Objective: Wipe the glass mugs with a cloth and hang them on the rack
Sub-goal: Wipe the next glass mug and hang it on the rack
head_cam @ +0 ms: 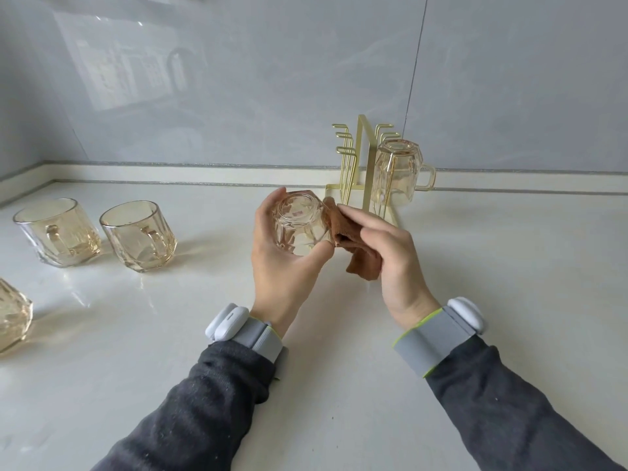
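Before the rack (367,171), your left hand (278,266) grips a mug (299,226) — handle hidden, perhaps palmward; right hand (394,253) pinches the cloth (363,263). Far-left mug (13,314) cut off — an inverted mug (396,175) hangs racked.

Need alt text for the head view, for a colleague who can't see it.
The left hand grips a glass mug, base toward the camera, while the right hand presses a brown cloth against its side. Behind, one mug hangs upside down on the gold rack; two upright mugs and part of a third mug stand on the counter at left.
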